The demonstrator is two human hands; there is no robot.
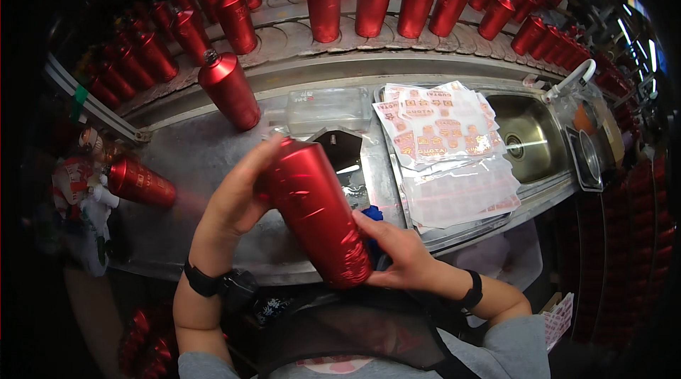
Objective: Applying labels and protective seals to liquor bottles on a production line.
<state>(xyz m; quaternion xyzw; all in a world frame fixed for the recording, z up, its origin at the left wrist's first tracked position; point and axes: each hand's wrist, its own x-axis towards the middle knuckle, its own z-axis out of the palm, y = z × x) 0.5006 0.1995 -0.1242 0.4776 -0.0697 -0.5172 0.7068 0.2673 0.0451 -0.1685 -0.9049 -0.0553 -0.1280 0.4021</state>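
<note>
A glossy red bottle [316,212] is tilted across my body between both hands, above the metal worktop [191,226]. My left hand [241,198] wraps around its upper end, so the neck is hidden. Lower down, my right hand [399,255] grips the base end, with a finger along the side and the thumb near the bottom. Something blue [373,214] shows beside my right hand; its kind cannot be made out. One red bottle [230,91] stands upright just beyond my left hand. Another red bottle [142,182] lies on its side at the left.
Behind the worktop curves a conveyor [284,40] carrying several red bottles. Printed transfer sheets [440,130] lie stacked at the right, beside a steel sink [525,138] with a white tap [573,79]. A clear plastic box [328,111] stands near a dark opening in the worktop.
</note>
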